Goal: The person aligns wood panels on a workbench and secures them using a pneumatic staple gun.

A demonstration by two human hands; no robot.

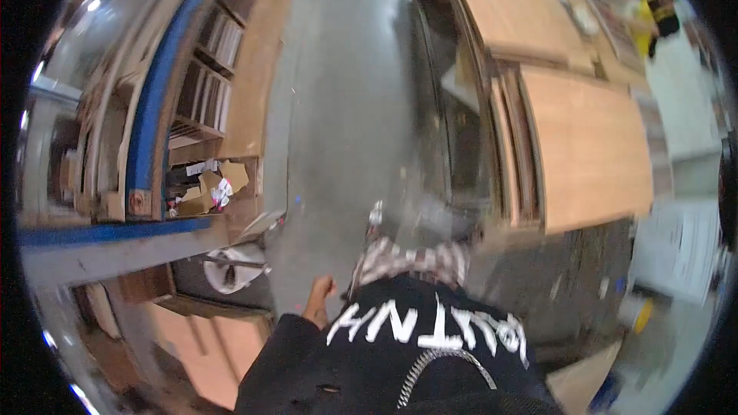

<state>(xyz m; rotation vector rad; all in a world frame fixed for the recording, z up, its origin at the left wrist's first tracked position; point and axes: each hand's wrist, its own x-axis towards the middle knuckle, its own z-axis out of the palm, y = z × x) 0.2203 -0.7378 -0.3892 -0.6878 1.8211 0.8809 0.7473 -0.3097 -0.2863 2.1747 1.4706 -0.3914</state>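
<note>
My left hand hangs beside my body, out over the grey floor. Its fingers look curled in, and nothing shows in them. The black sleeve of that arm runs down to the lower edge. My right hand is out of sight. Nearest to my left hand, on its left side, are a whitish round object and a dark surface under it. Below me show my black top with white lettering and checked legwear.
On the right, stacks of wooden panels line the aisle. To the left stand a shelf with a blue beam and an open box of cardboard scraps. A person in yellow and black is at the far right.
</note>
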